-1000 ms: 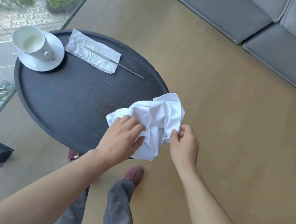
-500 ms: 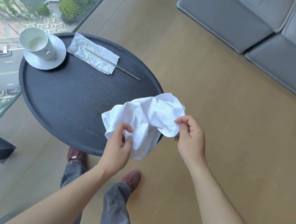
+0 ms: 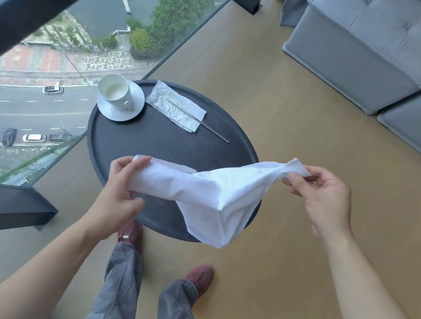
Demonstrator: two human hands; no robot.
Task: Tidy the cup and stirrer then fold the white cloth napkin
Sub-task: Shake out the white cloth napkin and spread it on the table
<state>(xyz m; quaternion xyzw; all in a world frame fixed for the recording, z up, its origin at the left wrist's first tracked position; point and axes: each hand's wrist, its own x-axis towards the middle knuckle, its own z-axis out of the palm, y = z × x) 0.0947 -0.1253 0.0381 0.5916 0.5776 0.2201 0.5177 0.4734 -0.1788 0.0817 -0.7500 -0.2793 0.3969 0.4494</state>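
We've got the white cloth napkin [image 3: 207, 193] stretched 9-to-3 above the tabletop [image 3: 153, 141] near edge, left hand [image 3: 119, 190] loosely curled round one end, right hand [image 3: 324, 198] pinching the other corner, slack sagging toward 6.

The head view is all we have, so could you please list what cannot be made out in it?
- Round table: its near edge and its base are hidden by the white cloth napkin and the left hand.
- Stirrer: its far end blends into the paper wrapper.
- Cup: whether the pale inside is liquid or residue is unclear.
- Sofa: cut off by the top and right edges.
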